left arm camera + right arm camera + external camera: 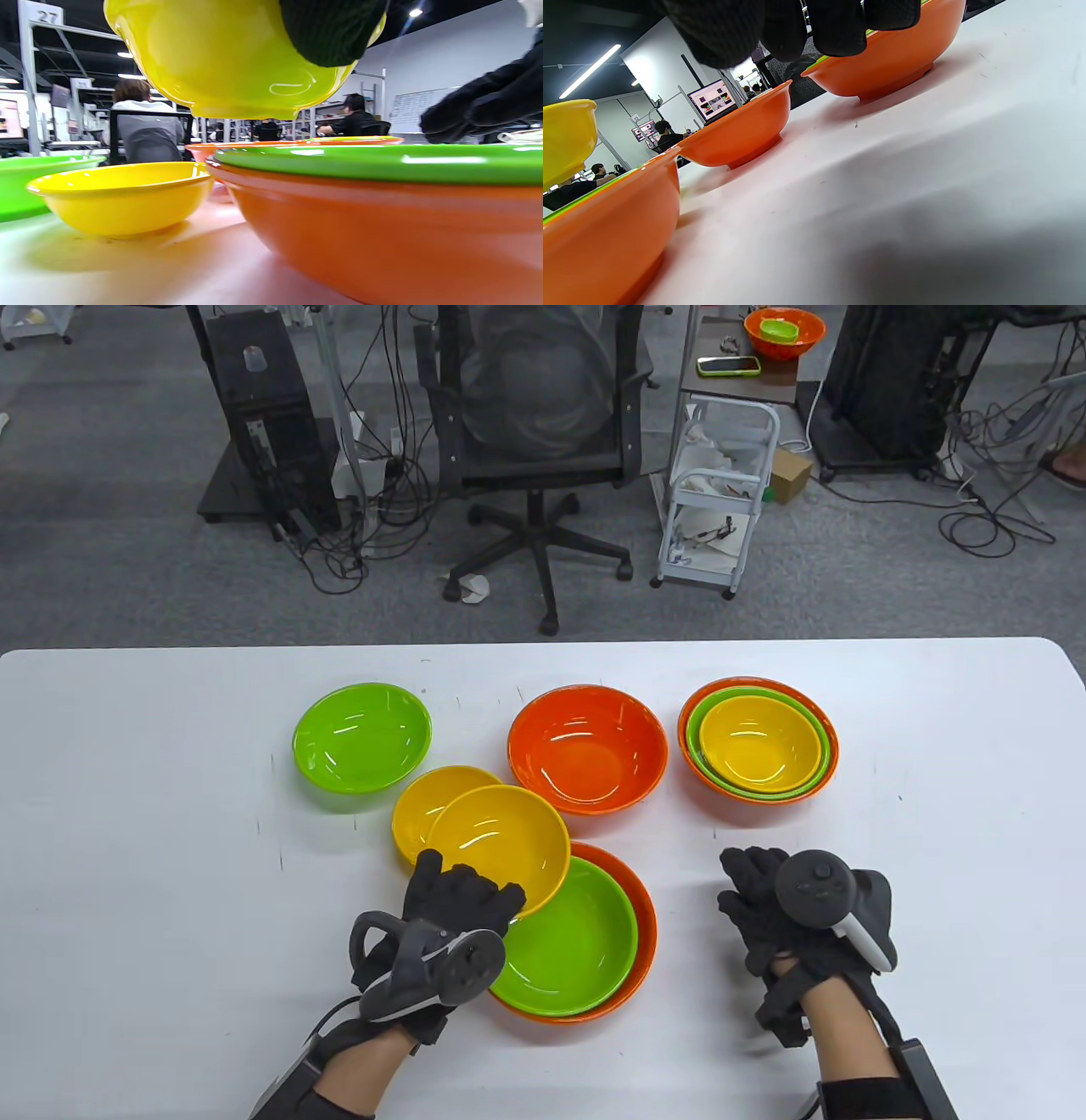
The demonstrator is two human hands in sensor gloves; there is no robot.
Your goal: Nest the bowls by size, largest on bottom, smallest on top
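My left hand [458, 899] grips a yellow bowl [499, 843] by its near rim and holds it in the air, over the far left edge of a green bowl [568, 942] nested in an orange bowl [643, 916]. In the left wrist view the held bowl [229, 55] hangs above that stack [382, 203]. A second yellow bowl [416, 814] sits on the table behind it. A lone green bowl [362, 738] and a lone orange bowl [587, 748] stand farther back. A finished stack, orange, green and yellow [759, 742], stands at the right. My right hand [764, 899] is empty above the table, fingers loosely curled.
The white table [127, 857] ends at a far edge [543, 643]. Beyond it are an office chair [534, 432], a small white cart [721, 500] and cables on the floor.
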